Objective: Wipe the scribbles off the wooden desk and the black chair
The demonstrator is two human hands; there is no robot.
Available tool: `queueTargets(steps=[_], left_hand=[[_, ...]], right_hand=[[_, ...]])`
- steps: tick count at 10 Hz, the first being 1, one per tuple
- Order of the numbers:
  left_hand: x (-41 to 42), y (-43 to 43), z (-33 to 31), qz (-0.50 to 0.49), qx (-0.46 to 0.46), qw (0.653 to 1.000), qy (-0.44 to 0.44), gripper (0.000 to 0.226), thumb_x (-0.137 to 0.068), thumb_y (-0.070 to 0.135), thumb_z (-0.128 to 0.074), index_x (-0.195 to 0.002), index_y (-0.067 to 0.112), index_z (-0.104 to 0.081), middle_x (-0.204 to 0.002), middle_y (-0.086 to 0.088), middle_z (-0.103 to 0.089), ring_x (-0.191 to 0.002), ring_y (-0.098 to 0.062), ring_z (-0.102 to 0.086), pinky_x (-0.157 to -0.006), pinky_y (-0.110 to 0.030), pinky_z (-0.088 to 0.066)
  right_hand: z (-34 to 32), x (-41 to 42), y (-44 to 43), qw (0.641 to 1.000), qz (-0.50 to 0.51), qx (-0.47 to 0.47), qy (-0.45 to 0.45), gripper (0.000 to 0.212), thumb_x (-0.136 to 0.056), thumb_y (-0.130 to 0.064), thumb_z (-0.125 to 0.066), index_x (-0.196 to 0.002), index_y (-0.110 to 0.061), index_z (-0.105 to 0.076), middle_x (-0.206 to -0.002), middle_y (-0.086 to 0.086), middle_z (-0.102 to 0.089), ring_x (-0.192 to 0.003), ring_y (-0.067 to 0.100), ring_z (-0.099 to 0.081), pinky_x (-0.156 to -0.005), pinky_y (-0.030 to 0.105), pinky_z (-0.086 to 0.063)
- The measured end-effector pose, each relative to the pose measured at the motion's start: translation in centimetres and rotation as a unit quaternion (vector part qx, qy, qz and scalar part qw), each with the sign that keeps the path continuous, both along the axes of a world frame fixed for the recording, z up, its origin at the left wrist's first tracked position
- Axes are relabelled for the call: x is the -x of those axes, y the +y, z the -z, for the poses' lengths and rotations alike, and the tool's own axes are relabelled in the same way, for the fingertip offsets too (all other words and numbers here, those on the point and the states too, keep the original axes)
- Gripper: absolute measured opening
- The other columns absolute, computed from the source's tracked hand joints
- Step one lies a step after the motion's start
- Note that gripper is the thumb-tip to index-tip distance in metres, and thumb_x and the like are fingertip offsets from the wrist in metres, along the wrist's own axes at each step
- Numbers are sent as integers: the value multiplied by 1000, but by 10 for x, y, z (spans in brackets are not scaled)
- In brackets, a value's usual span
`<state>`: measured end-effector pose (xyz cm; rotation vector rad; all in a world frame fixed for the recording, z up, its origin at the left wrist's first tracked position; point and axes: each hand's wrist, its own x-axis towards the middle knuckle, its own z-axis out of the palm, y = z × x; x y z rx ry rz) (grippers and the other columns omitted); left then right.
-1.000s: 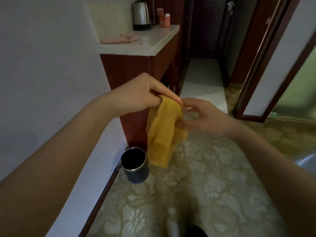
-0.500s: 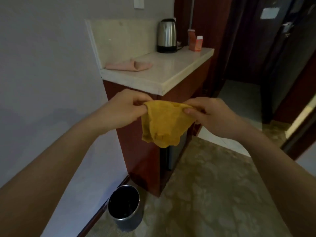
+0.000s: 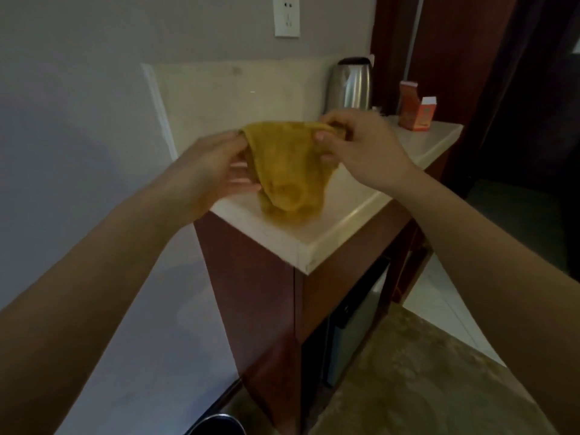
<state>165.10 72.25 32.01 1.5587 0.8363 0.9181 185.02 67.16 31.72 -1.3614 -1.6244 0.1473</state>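
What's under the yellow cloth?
The pale countertop. The yellow cloth, pinched by the left hand and right hand, hangs over it. Anything lying on the patch it covers is hidden.

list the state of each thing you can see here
yellow cloth: held by its top edge, hanging slack over the counter
left hand: pinches the cloth's left corner
right hand: pinches its right corner
kettle: upright, lid shut
orange cartons: upright
wall socket: nothing plugged in

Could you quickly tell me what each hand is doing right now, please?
Left hand: holding the yellow cloth.
Right hand: pinching the same cloth.
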Motion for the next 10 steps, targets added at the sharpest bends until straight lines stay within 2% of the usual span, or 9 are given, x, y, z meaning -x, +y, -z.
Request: queueTargets(steps=[1,2,3,5,6,7,8,9,10], left_hand=[[-20,28,1,-43,-143,988,39,21,-98,21,-47,-108,19,-66,-107,1,-68,-100,-9,-65,-84,-21,-53],[-25,35,38,-18,-279,947,156,26,-98,15,-48,-117,25,-63,-113,7,-66,-101,7,-58,-88,-8,-42],[-25,27,84,67,-343,904,247,30,-96,18,-51,-123,31,-54,-121,15,-58,-103,20,-50,-86,-1,-37],[-49,6,84,-99,-343,902,242,35,-89,36,-44,-123,37,-52,-125,16,-54,-117,4,-47,-99,-11,-33],[-74,5,80,-175,-297,885,313,54,-90,48,-40,-141,31,-38,-144,15,-36,-130,6,-29,-109,-13,-19],[-84,5,88,-175,-202,834,483,54,-96,52,-34,-147,37,-22,-154,14,-21,-141,-6,-17,-116,-40,-6],[-85,-9,90,-181,-143,853,469,51,-99,46,-32,-148,33,-25,-155,7,-24,-143,-16,-19,-117,-46,-11],[-73,-37,86,-250,-182,837,451,53,-97,51,-33,-146,32,-29,-156,5,-24,-144,-15,-17,-117,-43,-14],[-51,-71,79,-325,-221,812,432,49,-95,49,-38,-141,30,-41,-151,6,-35,-139,-11,-29,-115,-37,-21]], right_hand=[[-2,-22,40,996,-14,-78,-28,13,-85,-5,-60,-86,-18,-61,-74,-20,-53,-70,-14,-52,-66,4,-35],[33,-48,53,993,-89,-67,-45,20,-77,-7,-59,-91,-22,-59,-87,-18,-57,-82,-14,-54,-73,5,-38],[80,-82,50,968,-173,41,-177,28,-78,-31,-52,-100,-17,-62,-100,0,-63,-94,10,-57,-84,29,-45],[72,-110,69,967,-228,10,-116,32,-91,-45,-44,-114,-29,-61,-114,-18,-59,-112,4,-51,-98,25,-38],[65,-98,86,949,-247,52,-187,46,-97,-46,-39,-141,-31,-41,-146,-16,-38,-136,4,-29,-112,30,-23],[71,-88,94,916,-278,111,-267,56,-97,-48,-33,-150,-34,-20,-156,-16,-14,-143,5,-10,-116,29,-11],[74,-85,99,881,-294,148,-341,54,-94,-52,-32,-146,-34,-32,-154,-12,-26,-141,10,-21,-115,36,-23],[63,-77,97,873,-265,78,-402,48,-94,-50,-33,-139,-34,-42,-145,-11,-42,-132,13,-37,-103,35,-37],[45,-57,86,892,-286,43,-347,40,-96,-44,-40,-131,-32,-53,-138,-9,-50,-125,14,-44,-98,33,-38]])
